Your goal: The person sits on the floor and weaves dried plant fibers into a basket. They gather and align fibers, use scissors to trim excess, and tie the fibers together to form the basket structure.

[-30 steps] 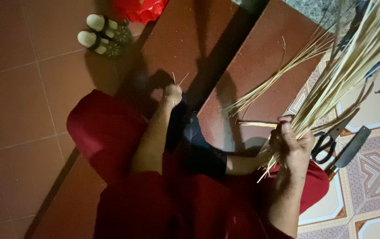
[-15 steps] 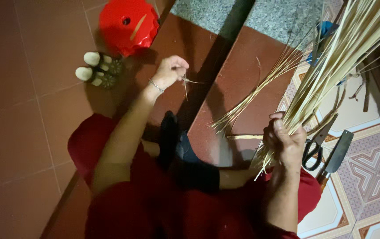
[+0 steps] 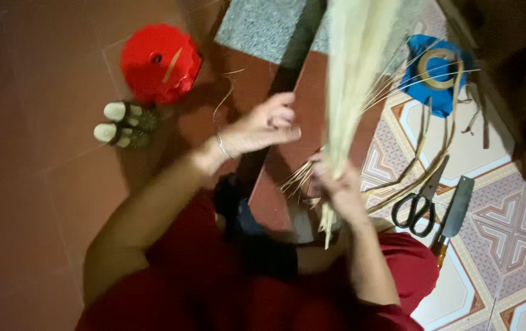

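Observation:
My right hand (image 3: pixel 335 186) grips the lower end of a thick bundle of pale straw stalks (image 3: pixel 355 73), which stands almost upright and reaches past the top of the view. My left hand (image 3: pixel 264 127) hovers just left of the bundle with its fingers loosely curled and apart; it holds nothing that I can see. A few loose stalk ends (image 3: pixel 297 178) stick out to the left under my right hand. My red trousers (image 3: pixel 214 282) fill the bottom of the view.
Black scissors (image 3: pixel 418 205) and a wood-handled knife (image 3: pixel 453 217) lie on the patterned tiles at right, with long strips beside them. A blue cloth with a tape roll (image 3: pixel 438 67) lies farther back. A red plastic stool (image 3: pixel 159 61) and a pair of sandals (image 3: pixel 122 125) stand at left.
The straw bundle has swung from leaning right to nearly upright. My left hand has moved right, close to the bundle. The view has shifted, showing the blue cloth and more of the red stool.

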Demonstrator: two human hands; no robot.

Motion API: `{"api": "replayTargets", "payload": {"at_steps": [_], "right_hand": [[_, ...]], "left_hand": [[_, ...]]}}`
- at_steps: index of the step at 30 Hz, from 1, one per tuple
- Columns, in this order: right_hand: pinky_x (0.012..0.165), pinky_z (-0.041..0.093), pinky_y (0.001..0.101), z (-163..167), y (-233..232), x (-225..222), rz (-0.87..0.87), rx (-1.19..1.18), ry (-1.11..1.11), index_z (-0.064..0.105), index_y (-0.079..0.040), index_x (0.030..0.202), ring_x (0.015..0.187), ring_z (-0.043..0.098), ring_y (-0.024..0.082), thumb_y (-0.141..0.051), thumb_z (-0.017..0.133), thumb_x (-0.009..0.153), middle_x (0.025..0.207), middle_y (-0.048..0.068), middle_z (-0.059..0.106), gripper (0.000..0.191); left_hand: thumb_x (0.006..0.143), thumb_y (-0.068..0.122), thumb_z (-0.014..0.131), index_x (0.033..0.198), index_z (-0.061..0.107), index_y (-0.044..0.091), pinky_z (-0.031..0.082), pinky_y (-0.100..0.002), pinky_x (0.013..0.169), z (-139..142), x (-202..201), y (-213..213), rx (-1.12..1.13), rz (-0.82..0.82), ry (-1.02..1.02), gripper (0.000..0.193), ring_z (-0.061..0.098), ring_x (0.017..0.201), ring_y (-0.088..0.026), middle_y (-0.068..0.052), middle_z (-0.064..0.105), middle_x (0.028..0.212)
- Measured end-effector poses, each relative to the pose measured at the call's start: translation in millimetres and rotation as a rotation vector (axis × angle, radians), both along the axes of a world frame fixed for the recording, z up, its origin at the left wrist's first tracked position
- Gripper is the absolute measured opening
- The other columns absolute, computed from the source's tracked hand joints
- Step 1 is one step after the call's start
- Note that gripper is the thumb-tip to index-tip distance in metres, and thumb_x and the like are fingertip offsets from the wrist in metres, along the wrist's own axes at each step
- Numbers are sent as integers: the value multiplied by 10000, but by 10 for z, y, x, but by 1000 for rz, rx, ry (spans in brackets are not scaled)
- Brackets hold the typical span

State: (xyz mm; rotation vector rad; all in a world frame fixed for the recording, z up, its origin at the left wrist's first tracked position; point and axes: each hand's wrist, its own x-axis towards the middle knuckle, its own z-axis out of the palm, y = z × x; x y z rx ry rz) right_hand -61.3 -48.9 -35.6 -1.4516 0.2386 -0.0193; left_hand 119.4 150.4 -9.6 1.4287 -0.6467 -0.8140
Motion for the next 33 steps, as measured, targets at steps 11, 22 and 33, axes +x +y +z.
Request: {"api": "replayTargets", "payload": {"at_steps": [11,22,33], "right_hand": [[428,385,247,-168,691,83,245,50,140,617,-54,1270,496,459,77,-177,630,1026,661,-8,526,274],[456,444,276,56,496,308,175,78,387,623,-78,1322,502,486,92,-172,581,1002,644,-24,540,337],[532,354,270,-73,-1018,252,-200,270,-76,527,10,1393,614,421,109,-69,586,998,739,0,463,407]], "left_hand": [[908,248,771,1117,620,74,430,-271,454,216,-210,-371,-290,514,450,311,444,499,-74,41,486,649],[926,395,770,1396,516,89,608,-350,865,-91,260,-134,-291,191,152,615,704,924,-165,-41,692,973],[897,226,695,926,756,39,561,-444,924,-2354,1990,-506,1045,81,-739,198,704,1020,-374,-224,730,1053]]}}
